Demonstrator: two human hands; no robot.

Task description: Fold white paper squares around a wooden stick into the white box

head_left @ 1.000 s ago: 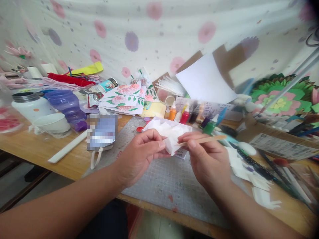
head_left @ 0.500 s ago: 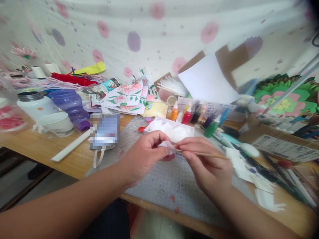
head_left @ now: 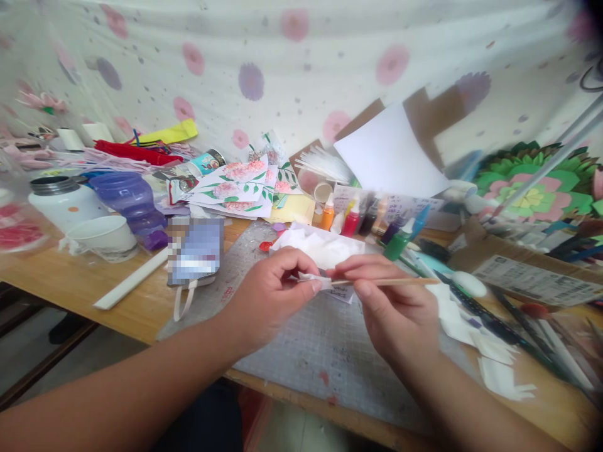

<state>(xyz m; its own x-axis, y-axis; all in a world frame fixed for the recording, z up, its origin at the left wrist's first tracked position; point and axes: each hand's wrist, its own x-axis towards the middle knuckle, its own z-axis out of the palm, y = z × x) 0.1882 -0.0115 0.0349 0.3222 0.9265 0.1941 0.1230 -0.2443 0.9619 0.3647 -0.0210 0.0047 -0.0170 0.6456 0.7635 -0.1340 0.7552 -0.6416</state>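
Observation:
Between thumb and fingers, my left hand (head_left: 277,295) pinches a small piece of white paper (head_left: 315,280). My right hand (head_left: 396,307) is closed round a thin wooden stick (head_left: 405,282), whose left end meets the paper; the exact contact is partly hidden by my fingers. Both hands are held close together above a grey cutting mat (head_left: 311,351). Just behind them sits a white box (head_left: 282,235) with white, soft-looking pieces (head_left: 320,246) in it.
Several paint bottles (head_left: 351,220) stand behind the box. A phone (head_left: 200,251) with a cable lies to the left, near a white cup (head_left: 103,237). White paper strips (head_left: 494,348), brushes and a cardboard box (head_left: 518,263) occupy the right side.
The white paper has gone from standing up at an angle to lying flatter along the stick. The stick has levelled out in my right hand. Both hands stay close to where they were.

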